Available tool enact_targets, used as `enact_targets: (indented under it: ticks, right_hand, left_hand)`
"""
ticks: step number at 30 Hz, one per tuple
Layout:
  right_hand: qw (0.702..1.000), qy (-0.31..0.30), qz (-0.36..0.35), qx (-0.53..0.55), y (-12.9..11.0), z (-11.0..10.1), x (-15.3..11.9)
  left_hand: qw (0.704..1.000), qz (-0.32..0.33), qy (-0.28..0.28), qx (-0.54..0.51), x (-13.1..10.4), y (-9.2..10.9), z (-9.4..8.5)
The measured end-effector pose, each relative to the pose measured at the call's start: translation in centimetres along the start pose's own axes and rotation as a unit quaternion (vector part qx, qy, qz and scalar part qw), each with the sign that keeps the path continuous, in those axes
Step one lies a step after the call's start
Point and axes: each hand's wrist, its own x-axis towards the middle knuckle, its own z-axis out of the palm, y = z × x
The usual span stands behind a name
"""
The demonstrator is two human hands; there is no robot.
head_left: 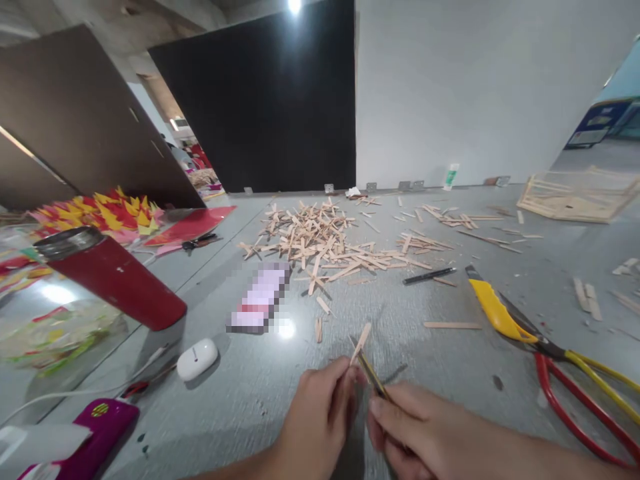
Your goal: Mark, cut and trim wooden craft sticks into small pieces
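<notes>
My left hand (pixel 323 410) pinches a short flat wooden craft stick (pixel 362 339) that points up and away from me. In my right hand (pixel 417 420) is a slim yellow-and-black tool (pixel 371 373), gripped like a pen. Its narrow front end meets or lies just beside the craft stick; the blur hides whether it is a pencil or a knife. Both hands are close together above the grey table. Just beyond them lie a small bundle of sticks (pixel 319 330) and a loose piece (pixel 324 305). To the right, a single craft stick (pixel 453 325) rests flat.
Farther back spreads a pile of wooden sticks (pixel 313 233). A phone (pixel 263 293), white case (pixel 197 360) and red tumbler (pixel 117 280) stand or lie left. On the right are a black pen (pixel 429 275), yellow cutter (pixel 487 307), scissors (pixel 555 350) and a stick frame (pixel 570 203).
</notes>
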Motion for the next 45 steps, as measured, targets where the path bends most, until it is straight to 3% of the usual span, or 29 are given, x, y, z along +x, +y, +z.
enact_targets:
  ticks: [5, 11, 14, 17, 22, 29, 33, 36, 39, 42, 45]
  right_hand:
    - [0.995, 0.072, 0.004, -0.075, -2.9, -2.8, -1.5]
    - [0.997, 0.008, 0.018, -0.073, -2.0, -0.5, -0.4]
    - [0.996, -0.045, 0.034, -0.072, -2.2, -1.8, -0.7]
    - [0.987, -0.108, 0.098, -0.071, -2.5, -3.7, -1.2]
    - [0.995, -0.08, -0.002, -0.053, -1.5, -1.9, -0.9]
    - [0.992, -0.016, 0.051, -0.115, -3.8, -3.0, -2.0]
    - [0.988, -0.051, 0.003, -0.148, -2.9, -2.1, -1.8]
    - [0.982, -0.044, 0.069, -0.169, -3.3, -2.0, -2.5]
    - [0.979, -0.05, 0.154, -0.124, -3.5, -1.9, -2.5]
    - [0.992, -0.054, 0.012, -0.111, -1.9, -0.6, -1.1]
    - [0.991, -0.064, -0.034, -0.112, -1.0, -0.3, -0.1]
  left_hand:
    - [1.0, -0.019, -0.003, -0.018, 0.2, -0.1, 0.1]
    - [0.998, 0.027, 0.019, 0.057, -0.2, -0.3, 0.3]
    - [0.998, 0.049, -0.007, 0.044, -0.4, -0.6, 0.3]
    - [0.997, 0.063, -0.032, 0.028, -0.4, -0.6, 0.1]
    - [0.997, 0.065, -0.023, 0.032, -0.2, 0.1, 0.0]
    - [0.997, 0.05, -0.031, 0.042, -0.1, -0.3, 0.0]
    - [0.997, 0.042, -0.062, 0.037, -0.4, -0.5, 0.2]
    - [0.996, 0.046, -0.066, 0.048, -0.6, -0.4, 0.3]
    - [0.996, 0.045, -0.05, 0.061, -0.6, -0.5, 0.4]
    - [0.997, 0.039, -0.039, 0.048, -0.5, -0.7, 0.6]
    - [0.998, 0.04, -0.033, 0.028, -0.4, -0.5, 0.7]
